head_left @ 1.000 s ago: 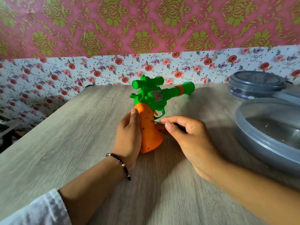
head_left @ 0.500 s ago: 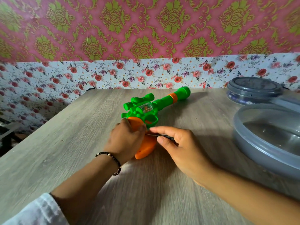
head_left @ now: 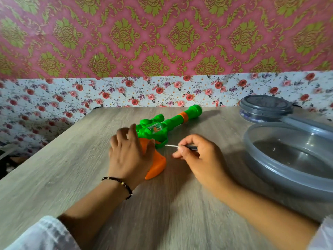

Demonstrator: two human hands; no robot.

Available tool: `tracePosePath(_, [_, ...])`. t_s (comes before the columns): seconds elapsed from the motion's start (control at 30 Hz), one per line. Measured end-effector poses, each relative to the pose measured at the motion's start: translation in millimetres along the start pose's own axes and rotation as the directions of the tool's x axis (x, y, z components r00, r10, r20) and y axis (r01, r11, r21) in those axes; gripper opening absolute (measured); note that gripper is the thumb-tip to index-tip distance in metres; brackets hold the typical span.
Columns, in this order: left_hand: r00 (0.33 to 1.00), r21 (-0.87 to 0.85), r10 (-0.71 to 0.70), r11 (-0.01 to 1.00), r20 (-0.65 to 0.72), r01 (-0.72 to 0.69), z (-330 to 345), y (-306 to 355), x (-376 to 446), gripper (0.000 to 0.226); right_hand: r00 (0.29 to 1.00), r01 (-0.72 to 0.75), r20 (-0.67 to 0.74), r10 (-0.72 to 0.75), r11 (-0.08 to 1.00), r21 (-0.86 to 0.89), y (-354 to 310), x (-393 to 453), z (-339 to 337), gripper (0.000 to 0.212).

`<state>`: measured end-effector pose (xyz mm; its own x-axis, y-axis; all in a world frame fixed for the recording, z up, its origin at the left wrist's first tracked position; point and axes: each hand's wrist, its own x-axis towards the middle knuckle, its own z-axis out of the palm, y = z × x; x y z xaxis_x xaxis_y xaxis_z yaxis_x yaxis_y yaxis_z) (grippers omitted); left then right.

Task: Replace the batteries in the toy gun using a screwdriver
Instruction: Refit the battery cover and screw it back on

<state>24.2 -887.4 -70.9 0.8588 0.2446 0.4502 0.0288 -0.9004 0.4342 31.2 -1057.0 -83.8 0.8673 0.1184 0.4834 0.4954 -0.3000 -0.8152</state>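
Note:
The toy gun, green with an orange grip, lies flat on its side on the wooden table, barrel pointing to the far right. My left hand rests over the orange grip with fingers spread and fairly straight, covering much of it. Just right of the grip, my right hand pinches a thin screwdriver. Its metal tip points left toward the trigger guard and stops a little short of the gun.
A large grey translucent plastic bowl stands at the right, close to my right forearm. Behind it sits a lidded grey container. A floral papered wall runs along the table's far edge.
The gun went from standing upright on its grip to lying flat on the table. My left hand loosened from gripping the orange grip to resting on it. The screwdriver tip drew back to the right.

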Motion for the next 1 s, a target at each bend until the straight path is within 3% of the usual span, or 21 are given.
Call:
tracePosePath(0.07, [0.970, -0.020, 0.222, 0.974, -0.099, -0.225, -0.2, 8.5, -6.0, 0.068, 0.996, 0.054, -0.065, -0.063, 0.991, -0.125, 0.3, 1.9, -18.0, 0.010])
tracePosePath(0.13, [0.919, -0.090, 0.383, 0.916, -0.094, -0.391, 2.4, 23.5, -18.3, 0.061, 0.990, 0.081, -0.092, -0.109, 0.960, -0.266, 0.3, 0.2, -36.8, 0.011])
tracePosePath(0.3, [0.804, -0.251, 0.564, 0.820, 0.192, -0.515, 14.4, 53.8, -55.7, 0.070, 0.988, 0.065, -0.100, -0.119, 0.901, -0.429, 2.6, -14.6, -61.8, 0.005])
tracePosePath(0.5, [0.802, -0.239, 0.521, 0.852, 0.292, -0.466, 19.8, 51.7, -54.0, 0.075, 1.000, 0.012, -0.004, -0.018, 0.795, -0.606, 3.1, -20.8, -58.3, 0.008])
tracePosePath(0.73, [0.787, -0.226, 0.528, 0.849, 0.320, -0.478, 21.3, 50.5, -53.2, 0.074, 0.978, 0.095, 0.190, 0.080, 0.644, -0.759, 8.5, -16.7, -54.1, 0.005])
tracePosePath(1.0, [0.787, -0.239, 0.539, 0.841, 0.299, -0.485, 20.7, 48.8, -51.8, 0.068, 0.969, 0.075, 0.209, 0.130, 0.653, -0.754, 3.0, -17.2, -53.7, 0.009])
